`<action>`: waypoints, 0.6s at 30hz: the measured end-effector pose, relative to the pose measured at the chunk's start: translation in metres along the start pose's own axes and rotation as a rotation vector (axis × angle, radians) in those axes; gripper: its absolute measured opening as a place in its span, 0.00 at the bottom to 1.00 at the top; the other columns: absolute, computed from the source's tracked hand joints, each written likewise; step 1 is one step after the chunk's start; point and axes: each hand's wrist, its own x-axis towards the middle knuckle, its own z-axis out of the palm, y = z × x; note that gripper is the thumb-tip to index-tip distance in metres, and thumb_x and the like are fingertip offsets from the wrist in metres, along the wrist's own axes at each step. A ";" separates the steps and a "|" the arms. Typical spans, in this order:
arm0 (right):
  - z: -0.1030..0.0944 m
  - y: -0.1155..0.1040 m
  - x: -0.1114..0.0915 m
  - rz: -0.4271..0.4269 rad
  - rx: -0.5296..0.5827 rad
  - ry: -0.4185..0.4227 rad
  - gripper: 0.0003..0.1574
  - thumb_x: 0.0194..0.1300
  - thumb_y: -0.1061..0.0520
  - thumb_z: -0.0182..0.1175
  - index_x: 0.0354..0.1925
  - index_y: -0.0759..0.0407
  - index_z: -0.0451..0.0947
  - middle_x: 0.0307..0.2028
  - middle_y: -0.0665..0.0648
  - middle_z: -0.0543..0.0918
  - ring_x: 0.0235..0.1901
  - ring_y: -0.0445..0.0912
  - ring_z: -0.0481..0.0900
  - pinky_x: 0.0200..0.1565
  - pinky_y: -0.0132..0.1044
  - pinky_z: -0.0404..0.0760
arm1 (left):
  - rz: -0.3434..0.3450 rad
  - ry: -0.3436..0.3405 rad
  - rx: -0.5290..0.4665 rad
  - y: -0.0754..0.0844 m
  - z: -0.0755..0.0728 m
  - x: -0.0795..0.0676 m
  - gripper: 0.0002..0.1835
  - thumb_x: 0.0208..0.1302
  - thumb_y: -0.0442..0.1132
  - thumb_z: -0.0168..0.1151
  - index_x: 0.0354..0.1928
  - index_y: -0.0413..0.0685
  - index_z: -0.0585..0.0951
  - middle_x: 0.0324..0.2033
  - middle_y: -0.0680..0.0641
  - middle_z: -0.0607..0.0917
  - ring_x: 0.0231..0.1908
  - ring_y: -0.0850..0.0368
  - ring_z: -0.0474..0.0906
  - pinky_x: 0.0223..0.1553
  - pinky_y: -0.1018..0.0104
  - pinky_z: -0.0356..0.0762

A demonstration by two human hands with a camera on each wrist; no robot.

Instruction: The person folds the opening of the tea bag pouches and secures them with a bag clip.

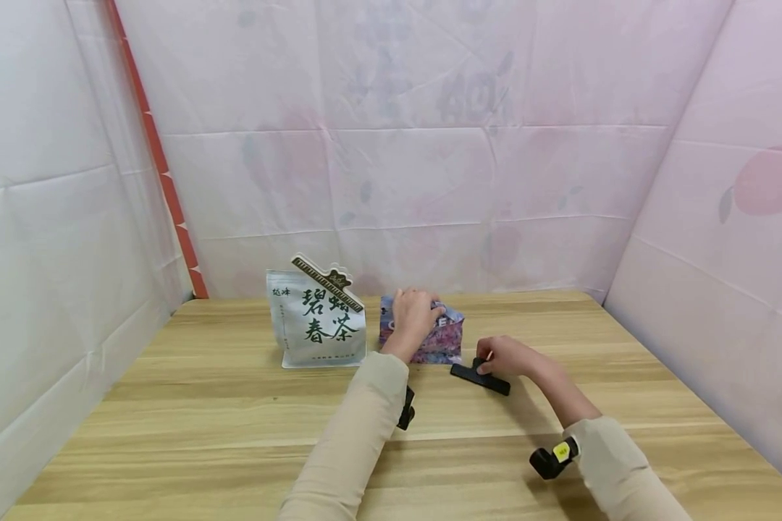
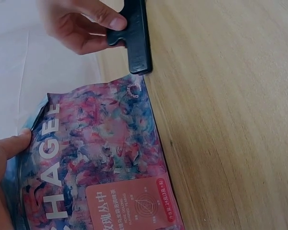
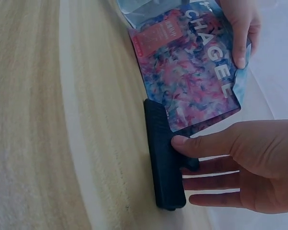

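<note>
A patterned pink-and-blue CHAGEE tea bag point(image 1: 444, 334) stands at the back of the table, its top folded over. My left hand point(image 1: 414, 318) grips it along that top edge; the thumb point(image 2: 20, 143) lies over the fold in the left wrist view. To the right, my right hand point(image 1: 510, 356) pinches a long black bag clip point(image 1: 481, 378) by its handle, thumb on one side and fingers on the other. In the right wrist view one end of the clip's bar point(image 3: 162, 158) is right at the bag's lower side corner.
Left of the patterned bag stands a white tea bag point(image 1: 319, 340) with dark characters. A cream-and-black clip point(image 1: 329, 284) sits slanted across its upper right corner. The wooden table point(image 1: 234, 427) is bordered by pale cloth walls point(image 1: 397, 181) at the back and both sides.
</note>
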 end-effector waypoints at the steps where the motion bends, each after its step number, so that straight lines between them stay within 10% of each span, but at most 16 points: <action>1: -0.001 -0.001 0.000 -0.002 0.002 0.005 0.09 0.53 0.63 0.66 0.31 0.64 0.74 0.29 0.54 0.79 0.31 0.49 0.78 0.33 0.41 0.76 | -0.003 0.006 0.008 0.000 0.000 0.000 0.15 0.59 0.57 0.58 0.47 0.67 0.82 0.35 0.61 0.83 0.37 0.61 0.74 0.34 0.67 0.60; 18: -0.012 -0.002 -0.002 0.002 0.049 0.107 0.14 0.54 0.66 0.64 0.40 0.73 0.77 0.32 0.60 0.81 0.34 0.53 0.79 0.36 0.44 0.77 | -0.014 -0.019 0.009 -0.001 0.001 0.001 0.16 0.60 0.57 0.57 0.48 0.67 0.82 0.38 0.62 0.83 0.38 0.62 0.73 0.34 0.67 0.59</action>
